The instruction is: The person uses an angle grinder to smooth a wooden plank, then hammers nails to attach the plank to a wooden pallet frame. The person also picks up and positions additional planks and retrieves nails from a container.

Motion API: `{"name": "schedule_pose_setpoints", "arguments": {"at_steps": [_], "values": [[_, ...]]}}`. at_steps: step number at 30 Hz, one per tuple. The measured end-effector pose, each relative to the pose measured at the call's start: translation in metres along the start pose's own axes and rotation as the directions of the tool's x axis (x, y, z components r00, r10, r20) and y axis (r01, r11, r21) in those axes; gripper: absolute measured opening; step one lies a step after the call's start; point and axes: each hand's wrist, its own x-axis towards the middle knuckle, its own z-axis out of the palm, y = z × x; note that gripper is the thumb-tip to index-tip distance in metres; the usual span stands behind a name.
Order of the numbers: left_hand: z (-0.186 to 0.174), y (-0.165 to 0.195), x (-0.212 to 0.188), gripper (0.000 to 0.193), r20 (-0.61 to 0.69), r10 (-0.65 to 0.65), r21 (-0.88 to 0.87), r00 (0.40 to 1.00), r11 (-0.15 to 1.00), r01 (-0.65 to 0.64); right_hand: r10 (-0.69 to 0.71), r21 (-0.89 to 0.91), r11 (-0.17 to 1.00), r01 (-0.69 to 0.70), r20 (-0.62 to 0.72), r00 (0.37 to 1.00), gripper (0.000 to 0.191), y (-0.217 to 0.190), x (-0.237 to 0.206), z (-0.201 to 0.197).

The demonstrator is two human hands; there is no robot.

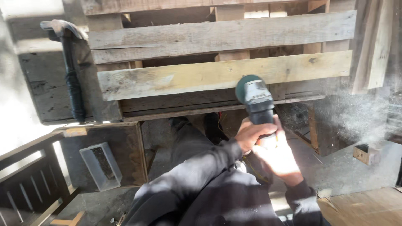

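Observation:
A green and black power sander [254, 99] presses against the lower edge of a pale plank [217, 75] of a wooden pallet [222, 35]. My left hand [251, 133] grips the tool's black body from the left. My right hand [279, 157] clasps the tool's rear end just behind it, in bright sunlight. Both arms wear dark sleeves. Sawdust [356, 113] sprays out to the right of the tool.
A black hammer [70, 71] rests on the pallet's left end. Below it a clear rectangular plastic container [101, 165] lies on a dark board. A dark slatted frame [29, 184] stands lower left. A small wood block [365, 154] sits right, cardboard [364, 207] lower right.

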Motion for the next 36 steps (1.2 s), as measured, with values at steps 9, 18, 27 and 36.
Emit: {"name": "schedule_pose_setpoints", "arguments": {"at_steps": [9, 18, 27, 36], "values": [[0.036, -0.034, 0.07, 0.026, 0.056, -0.034, 0.032, 0.998, 0.999, 0.032, 0.073, 0.223, 0.973, -0.053, -0.083, 0.994, 0.113, 0.015, 0.005, -0.053], [-0.029, 0.072, -0.046, 0.033, -0.041, 0.207, 0.0, 0.977, 0.978, -0.207, 0.029, -0.188, 0.982, -0.015, 0.072, 0.997, 0.113, -0.088, 0.014, 0.063], [-0.077, 0.16, -0.164, 0.039, -0.192, 0.319, -0.106, 0.928, 0.933, -0.342, -0.34, -0.163, 0.891, 0.424, 0.379, 0.861, 0.1, -0.167, 0.004, 0.169], [-0.059, 0.145, -0.113, 0.035, -0.104, 0.226, -0.028, 0.969, 0.973, -0.23, -0.088, -0.206, 0.97, 0.13, 0.201, 0.976, 0.111, -0.154, 0.003, 0.14]]}}
